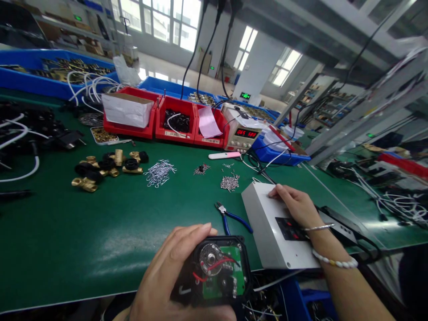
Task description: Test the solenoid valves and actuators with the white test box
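Observation:
In the head view, my left hand is closed round a black plastic housing near the front edge of the table. The housing's open side shows a green circuit board, a round metal part and red wires. My right hand lies over a pale grey box, its fingertips drawn together at the box's top. What sits under those fingertips is hidden. Black and red terminals show on the box below the palm. Blue-handled cutting pliers lie between the two hands.
Piles of metal clips and screws lie on the green table, with brass fittings at left. Behind stand red bins, a power supply with lit red digits and a blue bin. Cables hang overhead.

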Demonstrator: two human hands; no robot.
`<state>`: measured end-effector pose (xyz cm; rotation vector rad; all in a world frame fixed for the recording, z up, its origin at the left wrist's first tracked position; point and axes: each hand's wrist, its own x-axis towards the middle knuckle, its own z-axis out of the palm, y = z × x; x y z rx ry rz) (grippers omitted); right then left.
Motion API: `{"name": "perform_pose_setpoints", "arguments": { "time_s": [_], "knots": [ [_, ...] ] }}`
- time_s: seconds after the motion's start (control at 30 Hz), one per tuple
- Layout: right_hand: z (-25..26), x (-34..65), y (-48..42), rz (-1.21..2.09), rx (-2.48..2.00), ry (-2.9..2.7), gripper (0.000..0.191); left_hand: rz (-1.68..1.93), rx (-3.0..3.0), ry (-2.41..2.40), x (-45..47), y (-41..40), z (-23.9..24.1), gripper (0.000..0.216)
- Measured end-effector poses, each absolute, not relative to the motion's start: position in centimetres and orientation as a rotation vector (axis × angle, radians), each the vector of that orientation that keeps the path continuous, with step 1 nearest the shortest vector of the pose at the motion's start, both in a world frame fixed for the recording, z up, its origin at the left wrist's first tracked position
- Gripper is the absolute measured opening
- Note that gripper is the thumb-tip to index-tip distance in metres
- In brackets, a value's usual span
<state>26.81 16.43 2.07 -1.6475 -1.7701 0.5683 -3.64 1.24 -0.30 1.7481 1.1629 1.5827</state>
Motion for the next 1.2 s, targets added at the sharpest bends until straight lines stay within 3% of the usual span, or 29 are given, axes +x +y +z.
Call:
{"name": "perform_pose_setpoints", "arguments": {
  "time_s": [0.67, 0.83, 1.0, 1.2],
  "knots": [
    [1.9, 27.3, 16.6, 0.554, -1.651, -1.79, 0.068, 1.658, 1.71, 0.841, -4.1, 0.8, -1.6, 0.064],
    [1.7, 27.4, 16.6, 0.56, -1.621, -1.848, 0.059, 1.658, 1.538, 0.814, -3.9, 0.7, -2.0, 0.069],
    [1.6, 27.0, 16.3, 0.532, -1.533, -1.758, 0.036, 1.572, 1.447, 0.944, -4.0, 0.3, -1.9, 0.073],
    [5.7, 25.8, 12.7, 0.502, -1.396, -1.696, 0.014, 1.558, 1.509, 1.095, -4.3, 0.7, -1.6, 0.067]
  ]
}}
